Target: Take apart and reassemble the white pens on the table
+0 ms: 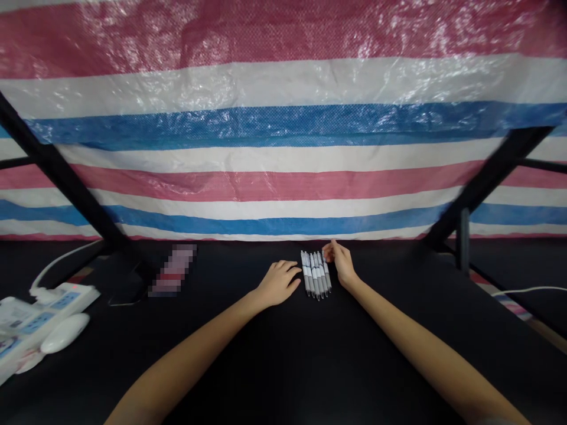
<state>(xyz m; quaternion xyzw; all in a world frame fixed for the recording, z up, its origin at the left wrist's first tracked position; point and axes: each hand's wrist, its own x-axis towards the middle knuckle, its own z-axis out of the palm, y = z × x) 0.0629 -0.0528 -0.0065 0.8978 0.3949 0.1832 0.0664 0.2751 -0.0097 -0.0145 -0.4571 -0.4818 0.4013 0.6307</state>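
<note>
Several grey-and-white pens lie side by side in a close row on the black table, their narrow ends pointing away from and toward me. Just left of the row, my left hand rests palm down, fingers apart, with its fingertips close to the leftmost pen. On the other side, my right hand is turned on its edge by the far end of the rightmost pen. Its fingers curl inward near that pen's top, and what lies between them is hidden.
A blurred pinkish flat object lies left on the black table. At far left are a white power strip with a plugged-in cable and a white mouse-shaped object. Black slanted posts flank a striped sheet behind.
</note>
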